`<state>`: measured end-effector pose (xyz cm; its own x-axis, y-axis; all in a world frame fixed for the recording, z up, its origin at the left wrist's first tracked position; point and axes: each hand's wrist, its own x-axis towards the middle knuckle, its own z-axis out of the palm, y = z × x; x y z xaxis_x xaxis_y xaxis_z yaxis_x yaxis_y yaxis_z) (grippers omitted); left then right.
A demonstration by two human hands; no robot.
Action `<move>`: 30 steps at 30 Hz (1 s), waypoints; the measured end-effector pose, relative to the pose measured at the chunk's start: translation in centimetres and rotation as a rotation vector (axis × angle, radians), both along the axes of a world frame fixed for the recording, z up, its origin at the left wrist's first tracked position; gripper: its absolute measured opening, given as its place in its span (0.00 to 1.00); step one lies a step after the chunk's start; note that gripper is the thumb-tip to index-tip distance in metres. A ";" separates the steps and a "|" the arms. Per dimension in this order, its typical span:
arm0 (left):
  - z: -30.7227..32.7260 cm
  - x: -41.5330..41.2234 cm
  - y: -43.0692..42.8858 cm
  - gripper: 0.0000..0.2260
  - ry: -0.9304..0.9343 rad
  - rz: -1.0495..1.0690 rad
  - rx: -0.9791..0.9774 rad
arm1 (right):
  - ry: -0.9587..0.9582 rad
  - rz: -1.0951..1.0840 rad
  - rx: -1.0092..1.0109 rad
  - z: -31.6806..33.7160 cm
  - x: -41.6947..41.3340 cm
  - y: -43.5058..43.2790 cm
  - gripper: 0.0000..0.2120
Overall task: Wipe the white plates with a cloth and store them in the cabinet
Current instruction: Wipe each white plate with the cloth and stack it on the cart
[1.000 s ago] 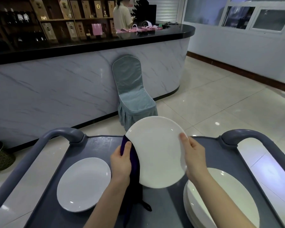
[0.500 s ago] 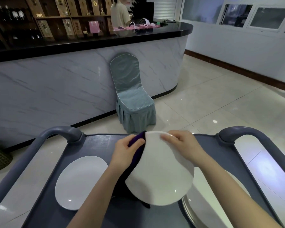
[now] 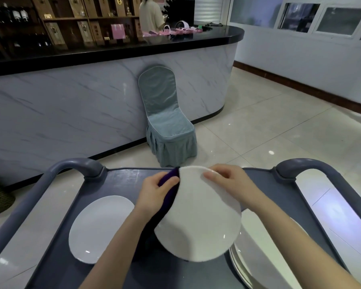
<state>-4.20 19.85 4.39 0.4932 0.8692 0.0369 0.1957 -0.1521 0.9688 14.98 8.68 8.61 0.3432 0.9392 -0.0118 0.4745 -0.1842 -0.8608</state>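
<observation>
Wiping is judged underway: the plate (image 3: 200, 222) is pinched at its rim by the right hand (image 3: 227, 182), while the cloth (image 3: 168, 177) is gripped against it by the left hand (image 3: 154, 192). Turning the plate is probably called for next.

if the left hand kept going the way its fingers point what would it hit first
Most likely the upper edge of the held plate, against which the left hand presses the purple cloth. Its fingers point forward and right; the right hand on that rim lies just beyond. Depth is unclear.
</observation>
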 end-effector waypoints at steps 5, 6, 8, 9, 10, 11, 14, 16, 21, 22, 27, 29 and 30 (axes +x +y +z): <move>0.0 0.6 -0.3 0.08 0.062 -0.121 0.055 | -0.106 0.127 -0.007 -0.2 -0.7 0.5 0.20; -0.4 0.3 -0.5 0.07 -0.007 -0.048 -0.017 | -0.070 0.038 0.024 -0.2 -0.4 0.3 0.21; -1.4 -0.1 -1.3 0.07 -0.162 0.174 -0.216 | 0.101 -0.233 0.111 -0.6 -0.3 0.0 0.22; -1.9 0.1 -1.8 0.07 -0.221 0.298 -0.322 | 0.228 -0.391 0.161 -1.2 -0.8 0.0 0.21; -2.4 0.5 -2.5 0.07 -0.258 0.415 -0.413 | 0.368 -0.551 0.207 -1.9 -1.8 0.1 0.21; -2.7 1.1 -3.1 0.07 -0.280 0.521 -0.482 | 0.507 -0.694 0.235 -2.7 -3.1 0.1 0.19; -2.8 1.9 -4.0 0.07 -0.312 0.650 -0.557 | 0.750 -0.873 0.230 -4.6 -6.0 0.0 0.14; -2.5 1.3 -3.1 0.06 -0.301 0.606 -0.563 | 0.709 -0.768 0.223 -5.0 -6.2 -0.7 0.11; -1.5 -0.8 0.4 0.08 -0.222 0.546 -0.462 | 0.046 -0.277 0.283 -5.1 -4.0 -4.0 0.26; -1.2 -1.0 1.0 0.08 -0.203 0.525 -0.463 | -0.194 -0.164 0.290 -5.1 -3.6 -4.4 0.28; 0.1 -1.0 2.2 0.10 -0.124 0.332 -0.546 | -1.103 0.303 0.366 -5.3 -2.5 -4.5 0.21; 0.5 -0.8 2.1 0.10 -0.111 0.296 -0.571 | -1.165 0.320 0.456 -5.1 -2.6 -4.0 0.18; 0.7 -0.8 2.0 0.10 -0.131 0.299 -0.608 | -1.161 0.305 0.480 -5.0 -2.6 -3.8 0.20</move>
